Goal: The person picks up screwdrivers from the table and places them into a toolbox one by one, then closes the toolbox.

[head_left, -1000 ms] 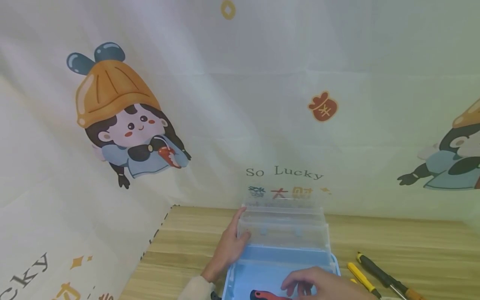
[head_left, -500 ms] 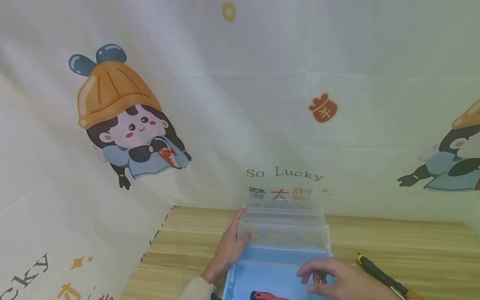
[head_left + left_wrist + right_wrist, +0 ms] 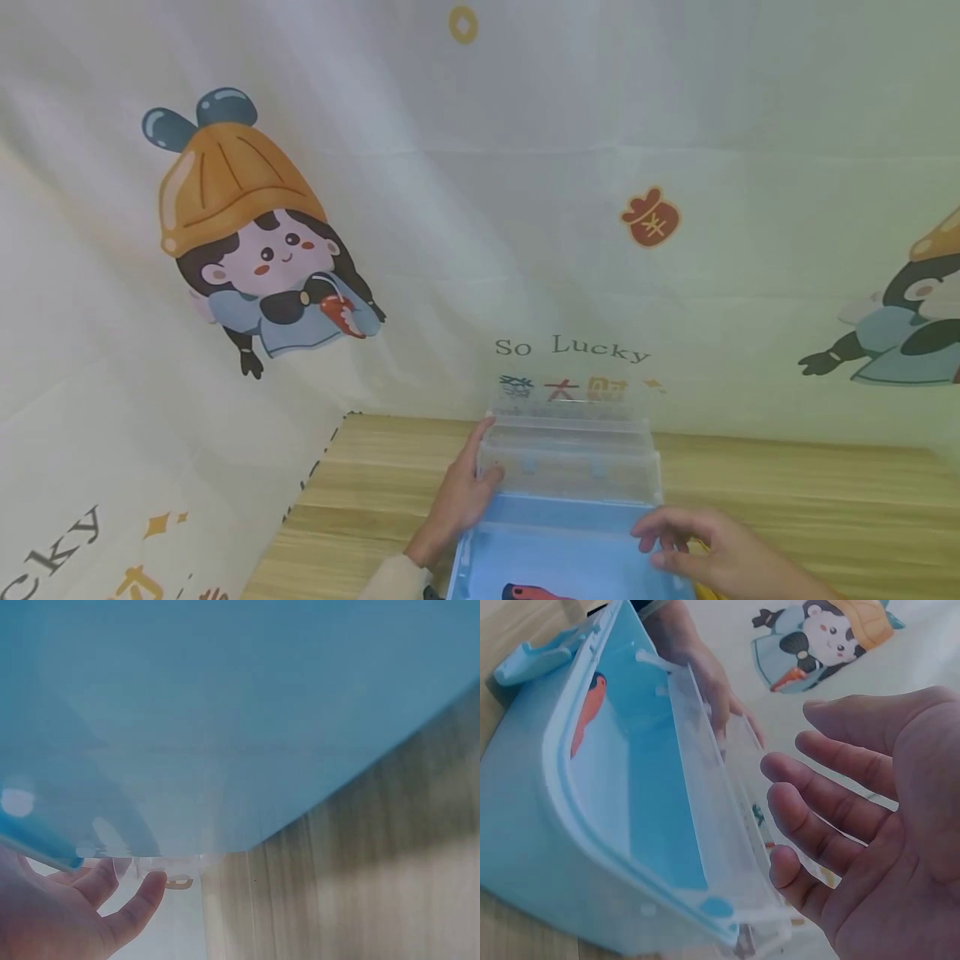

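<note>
A light blue plastic box (image 3: pixel 570 554) stands with its clear lid (image 3: pixel 570 477) raised at the back. My left hand (image 3: pixel 459 496) grips the lid's left edge, thumb in front and fingers behind. Lying in the box is a red and black handle (image 3: pixel 534 592); its other end is cut off by the frame. My right hand (image 3: pixel 701 542), fingers loosely bent and holding nothing, hovers at the box's right rim. In the right wrist view, the right palm (image 3: pixel 885 877) faces the open box, where the red handle (image 3: pixel 590 712) shows by the wall.
The box rests on a wood-grain table (image 3: pixel 810 492). Part of something yellow (image 3: pixel 705 592) peeks out behind the right hand. A pale printed cloth (image 3: pixel 480 208) hangs behind and to the left of the table. A blue latch (image 3: pixel 536 661) juts from the box front.
My right hand has moved right, from over the box to its right rim, and now covers the tools that lay beside it. The left hand keeps its grip on the lid.
</note>
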Tool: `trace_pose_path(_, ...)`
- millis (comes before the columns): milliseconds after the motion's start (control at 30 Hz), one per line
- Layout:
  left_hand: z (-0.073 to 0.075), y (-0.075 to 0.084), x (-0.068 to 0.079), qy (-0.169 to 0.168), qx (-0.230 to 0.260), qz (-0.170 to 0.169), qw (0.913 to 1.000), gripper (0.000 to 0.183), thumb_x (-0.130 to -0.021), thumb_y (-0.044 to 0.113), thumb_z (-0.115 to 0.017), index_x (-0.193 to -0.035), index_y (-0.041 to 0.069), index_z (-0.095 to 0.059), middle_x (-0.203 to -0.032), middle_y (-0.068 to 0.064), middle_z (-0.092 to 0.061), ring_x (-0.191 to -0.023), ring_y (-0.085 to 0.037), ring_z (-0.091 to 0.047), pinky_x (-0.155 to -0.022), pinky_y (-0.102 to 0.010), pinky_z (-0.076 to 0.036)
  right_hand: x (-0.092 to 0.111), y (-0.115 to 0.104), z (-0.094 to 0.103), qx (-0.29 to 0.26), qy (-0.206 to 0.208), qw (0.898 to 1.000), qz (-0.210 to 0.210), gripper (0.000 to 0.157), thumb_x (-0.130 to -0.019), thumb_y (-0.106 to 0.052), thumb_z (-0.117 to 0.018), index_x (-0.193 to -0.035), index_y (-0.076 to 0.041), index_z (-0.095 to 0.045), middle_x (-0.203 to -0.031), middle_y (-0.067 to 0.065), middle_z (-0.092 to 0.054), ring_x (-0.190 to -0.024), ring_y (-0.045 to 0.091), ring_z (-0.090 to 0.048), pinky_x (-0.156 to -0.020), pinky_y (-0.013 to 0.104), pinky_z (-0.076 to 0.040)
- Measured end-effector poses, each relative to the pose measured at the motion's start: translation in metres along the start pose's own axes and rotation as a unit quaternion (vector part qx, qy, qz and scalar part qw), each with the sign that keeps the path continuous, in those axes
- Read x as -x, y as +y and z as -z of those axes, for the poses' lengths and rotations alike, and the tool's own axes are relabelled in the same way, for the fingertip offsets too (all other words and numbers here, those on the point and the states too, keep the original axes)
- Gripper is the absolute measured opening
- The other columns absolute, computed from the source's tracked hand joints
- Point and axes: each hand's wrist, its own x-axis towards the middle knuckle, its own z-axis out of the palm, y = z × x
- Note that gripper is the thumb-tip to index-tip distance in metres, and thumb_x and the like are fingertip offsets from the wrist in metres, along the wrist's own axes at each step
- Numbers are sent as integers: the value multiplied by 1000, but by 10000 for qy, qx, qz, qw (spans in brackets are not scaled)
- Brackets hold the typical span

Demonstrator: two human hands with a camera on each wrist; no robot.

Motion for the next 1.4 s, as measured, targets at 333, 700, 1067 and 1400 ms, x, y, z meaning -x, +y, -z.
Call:
trace_pose_path(333,0,-1,0,-20,75,48,10000,68,-100,14,-53,-154,43,-23,-158,-10,-36,-138,-39,-43,-108,-64,-36,16,4,17,-213,152,9919,-1241,29,-103,-15,-52,-128,-4,-61,-119,4,-68,-96,10,-61,-78,20,-52)
trace_pose_path(700,0,-1,0,-17,135,31,9999,69,-100,14,-53,-154,43,-23,-155,-11,-41,-135,-37,-47,-107,-63,-39,42,22,34,-25,460,9872,-1530,34,-104,-14,-50,-132,3,-55,-120,5,-66,-99,3,-62,-78,22,-55)
trace_pose_path(1067,-1,-1,-1,-7,59,61,10000,69,-100,14,-52,-154,45,-22,-158,-7,-36,-138,-38,-43,-109,-64,-36,63,33,45,590,930,9642,-2413,41,-104,-24,-50,-134,4,-54,-123,18,-64,-94,-2,-58,-74,29,-52)
trace_pose_path(1400,-1,-1,0,-4,61,-19,10000,69,-99,14,-53,-154,43,-23,-158,-7,-36,-138,-37,-43,-109,-63,-36,85,59,55,1173,1345,9494,-2585,40,-103,-22,-52,-130,8,-55,-119,21,-65,-90,-7,-55,-73,32,-52)
